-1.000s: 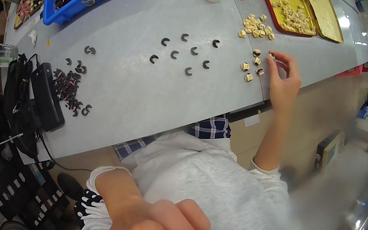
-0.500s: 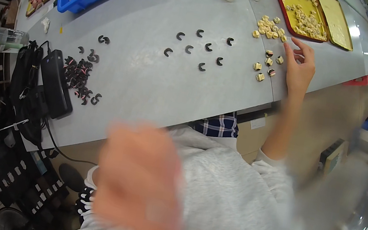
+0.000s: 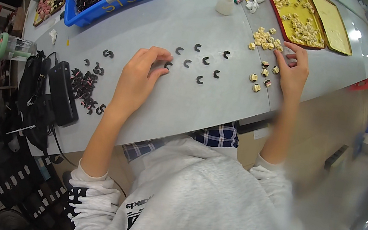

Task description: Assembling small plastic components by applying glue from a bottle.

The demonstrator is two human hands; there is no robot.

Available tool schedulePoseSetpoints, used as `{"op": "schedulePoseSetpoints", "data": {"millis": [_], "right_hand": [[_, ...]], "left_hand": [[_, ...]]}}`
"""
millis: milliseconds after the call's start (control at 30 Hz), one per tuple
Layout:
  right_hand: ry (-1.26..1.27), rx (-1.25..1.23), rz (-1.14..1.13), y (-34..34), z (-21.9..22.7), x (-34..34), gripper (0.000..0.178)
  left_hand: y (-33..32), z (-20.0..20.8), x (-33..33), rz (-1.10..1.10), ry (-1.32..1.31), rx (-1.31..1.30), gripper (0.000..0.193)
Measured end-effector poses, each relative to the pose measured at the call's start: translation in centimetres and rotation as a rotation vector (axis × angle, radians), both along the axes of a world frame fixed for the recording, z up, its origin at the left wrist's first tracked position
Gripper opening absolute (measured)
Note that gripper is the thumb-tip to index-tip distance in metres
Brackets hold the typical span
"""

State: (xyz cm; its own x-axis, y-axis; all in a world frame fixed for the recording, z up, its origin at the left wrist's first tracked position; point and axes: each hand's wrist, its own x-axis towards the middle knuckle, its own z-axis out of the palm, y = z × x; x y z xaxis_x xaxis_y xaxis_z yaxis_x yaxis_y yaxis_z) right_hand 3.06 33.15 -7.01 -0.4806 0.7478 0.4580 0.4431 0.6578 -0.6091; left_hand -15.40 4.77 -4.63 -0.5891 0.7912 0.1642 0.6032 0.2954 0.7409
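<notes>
The left hand (image 3: 139,78) rests on the grey tabletop (image 3: 172,98), fingertips loosely apart, touching a small black C-shaped piece (image 3: 168,64); more lie rightward. The right hand (image 3: 292,70), fingers spread, holds nothing, beside small yellow pieces (image 3: 261,74)

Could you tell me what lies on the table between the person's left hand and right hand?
In the head view, a loose row of small dark C-shaped pieces lies on the grey table between the left hand and the right hand.
</notes>
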Motion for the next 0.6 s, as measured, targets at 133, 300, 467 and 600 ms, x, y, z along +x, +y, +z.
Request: {"op": "schedulePoseSetpoints", "data": {"millis": [133,300,467,600], "right_hand": [[-0.019,-0.079,0.029,1.2,-0.9,0.3,0.023],[0.27,-0.248,0.092,0.6,-0.7,0.4,0.024],[0.413,-0.54,0.184,-3.7,2.0,1.2,0.022],[0.443,-0.806,0.436,-9.2,2.5,1.9,0.02]], "left_hand": [[0.2,0.1,0.1,0.009,-0.008,0.012,0.024],[0.2,-0.3,0.3,-0.012,0.017,0.023,0.032],[-0.5,0.6,1.2,-0.009,0.037,0.007,0.042],[-1.0,1.9,4.1,-0.015,0.04,0.166,0.045]]}}
